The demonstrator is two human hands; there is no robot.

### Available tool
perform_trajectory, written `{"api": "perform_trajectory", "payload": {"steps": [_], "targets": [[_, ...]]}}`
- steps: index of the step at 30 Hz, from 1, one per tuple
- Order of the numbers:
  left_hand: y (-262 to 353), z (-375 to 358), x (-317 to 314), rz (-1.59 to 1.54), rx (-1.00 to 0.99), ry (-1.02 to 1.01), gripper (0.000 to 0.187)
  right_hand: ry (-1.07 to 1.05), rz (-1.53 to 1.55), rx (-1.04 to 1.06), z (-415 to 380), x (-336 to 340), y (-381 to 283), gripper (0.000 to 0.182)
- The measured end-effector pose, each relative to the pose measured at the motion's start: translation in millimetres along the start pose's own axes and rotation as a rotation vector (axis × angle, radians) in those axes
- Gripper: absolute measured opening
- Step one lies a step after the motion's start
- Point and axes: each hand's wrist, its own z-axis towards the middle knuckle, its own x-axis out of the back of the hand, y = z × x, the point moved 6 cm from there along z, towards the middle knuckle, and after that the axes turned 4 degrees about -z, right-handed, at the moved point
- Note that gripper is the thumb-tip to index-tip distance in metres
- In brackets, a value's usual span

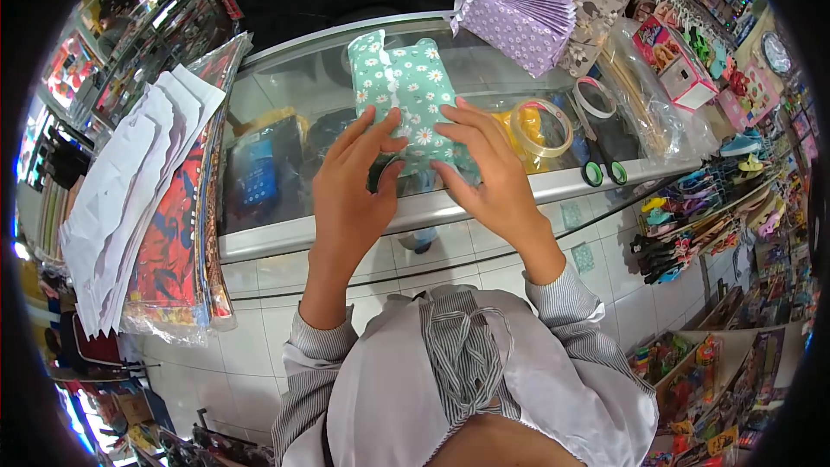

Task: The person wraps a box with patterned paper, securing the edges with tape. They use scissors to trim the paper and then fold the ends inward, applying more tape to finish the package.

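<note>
A green wrapping-paper packet with white daisies (419, 78) lies on the glass counter in front of me. It looks like a flattened tube, with a ragged white paper edge running down its front. My left hand (356, 173) has its fingers on the packet's left side, the thumb by the near end. On the opposite side, my right hand (488, 160) presses its fingers on the paper, its thumb also at the near edge. Both hands grip the lower part between them. Whether anything is inside the packet is hidden.
Right of the packet lie a roll of clear tape (543, 154), a second roll (607, 112) and scissors (596, 149) with green-black handles. A pleated purple daisy gift bag (519, 24) rests behind. White torn sheets (130, 169) are at left. The counter's metal edge (268, 242) is nearest me.
</note>
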Motion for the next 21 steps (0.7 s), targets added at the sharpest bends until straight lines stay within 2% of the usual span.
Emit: {"api": "perform_trajectory", "payload": {"steps": [4, 9, 12, 18, 21], "targets": [[0, 0, 0, 0.003, -0.008, 0.005, 0.022, 0.033, -0.038, -0.026, 5, 0, -1, 0.033], [10, 3, -3, 0.085, -0.055, 0.070, 0.035, -0.008, -0.042, -0.080, 9, -1, -3, 0.033], [5, 0, -6, 0.152, -0.092, 0.094, 0.040, -0.017, -0.038, -0.026, 7, 1, -4, 0.041], [6, 5, -2, 0.217, -0.091, 0.086, 0.039, 0.043, 0.326, -0.347, -24, 1, 12, 0.057], [1, 7, -2, 0.122, -0.073, 0.108, 0.039, -0.001, 0.288, -0.397, -27, -1, 20, 0.048]]}}
